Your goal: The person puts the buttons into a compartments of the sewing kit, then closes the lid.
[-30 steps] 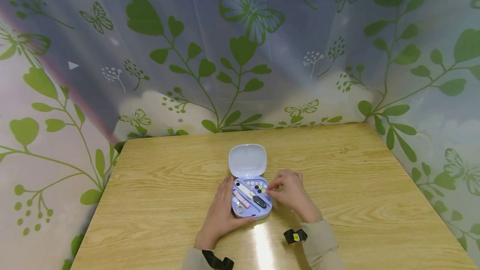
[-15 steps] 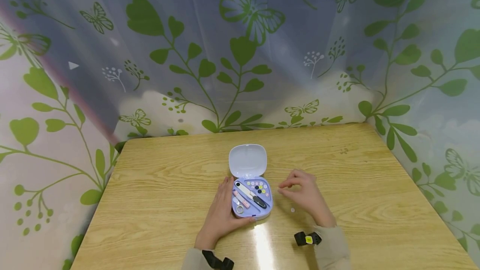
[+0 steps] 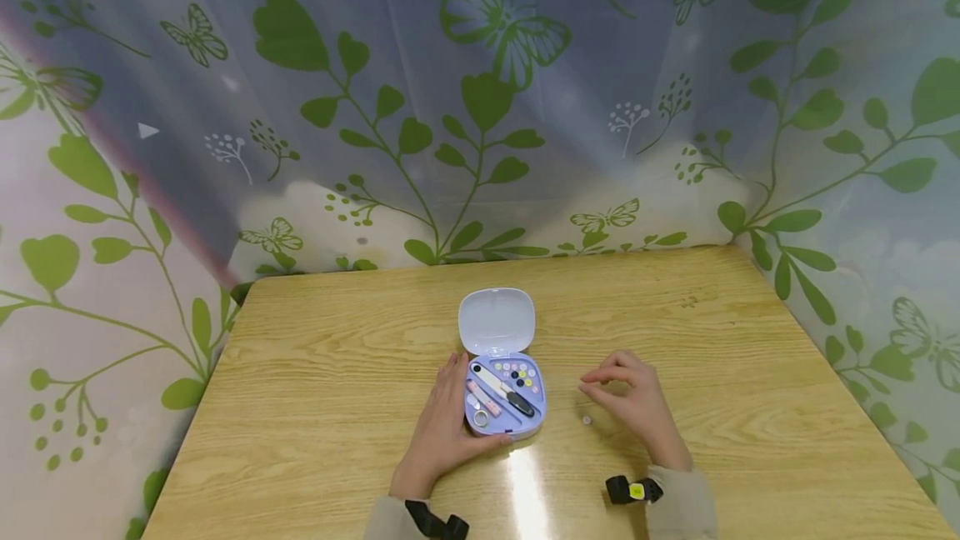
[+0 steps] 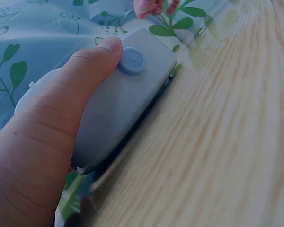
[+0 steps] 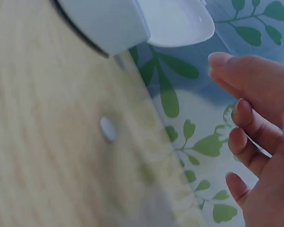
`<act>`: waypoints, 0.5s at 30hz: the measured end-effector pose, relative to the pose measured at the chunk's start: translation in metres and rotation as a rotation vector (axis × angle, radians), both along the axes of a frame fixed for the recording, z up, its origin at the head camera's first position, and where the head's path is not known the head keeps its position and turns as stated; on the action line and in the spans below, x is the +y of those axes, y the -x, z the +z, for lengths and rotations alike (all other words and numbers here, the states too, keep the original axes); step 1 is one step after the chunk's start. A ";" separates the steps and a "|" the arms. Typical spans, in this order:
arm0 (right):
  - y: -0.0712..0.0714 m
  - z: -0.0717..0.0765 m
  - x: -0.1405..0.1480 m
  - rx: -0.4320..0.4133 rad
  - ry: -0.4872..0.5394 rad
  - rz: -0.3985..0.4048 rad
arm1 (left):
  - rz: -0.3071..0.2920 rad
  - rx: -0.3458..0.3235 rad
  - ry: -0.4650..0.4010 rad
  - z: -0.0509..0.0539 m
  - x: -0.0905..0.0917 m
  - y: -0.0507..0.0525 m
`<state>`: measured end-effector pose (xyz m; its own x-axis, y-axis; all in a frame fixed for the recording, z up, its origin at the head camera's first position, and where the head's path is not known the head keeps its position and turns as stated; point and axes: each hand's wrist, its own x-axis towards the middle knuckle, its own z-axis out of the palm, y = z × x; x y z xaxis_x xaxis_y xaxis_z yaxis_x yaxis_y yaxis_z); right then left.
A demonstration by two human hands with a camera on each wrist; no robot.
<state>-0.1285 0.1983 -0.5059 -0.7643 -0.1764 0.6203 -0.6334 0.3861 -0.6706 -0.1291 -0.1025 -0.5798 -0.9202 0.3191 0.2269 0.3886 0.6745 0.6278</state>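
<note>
A lilac sewing kit box (image 3: 517, 425) lies on the table with its white lid (image 3: 496, 321) folded back. My left hand (image 3: 442, 423) holds it, fingers along the left side and thumb on the front wall, beside a round blue knob (image 4: 133, 60) in the left wrist view. Inside are small coloured buttons (image 3: 521, 374), a seam ripper with a black handle (image 3: 519, 403), a pink-and-white strip (image 3: 483, 398) and a metal ring (image 3: 480, 418). A small white button (image 3: 587, 420) lies to the box's right. Just above it hovers my right hand (image 3: 637, 402), thumb and forefinger close together, nothing visible between them.
The wooden table (image 3: 315, 373) reaches back to a hanging cloth (image 3: 390, 148) printed with leaves and butterflies. Black straps with small devices sit on both wrists, the right one (image 3: 633, 490) near the table surface.
My right hand has drawn away from the button compartment, moving right and toward me, to beside the loose white button. The left hand and the box have stayed in place.
</note>
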 end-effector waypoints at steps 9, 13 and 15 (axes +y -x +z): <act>-0.012 -0.005 0.008 -0.231 -0.049 -0.061 | 0.009 0.045 -0.002 -0.001 0.000 0.000; -0.008 -0.024 0.015 -0.270 -0.041 -0.056 | 0.009 0.049 0.000 -0.002 0.001 0.000; -0.006 -0.035 0.019 -0.287 -0.028 -0.046 | 0.009 0.044 -0.002 -0.002 0.001 0.000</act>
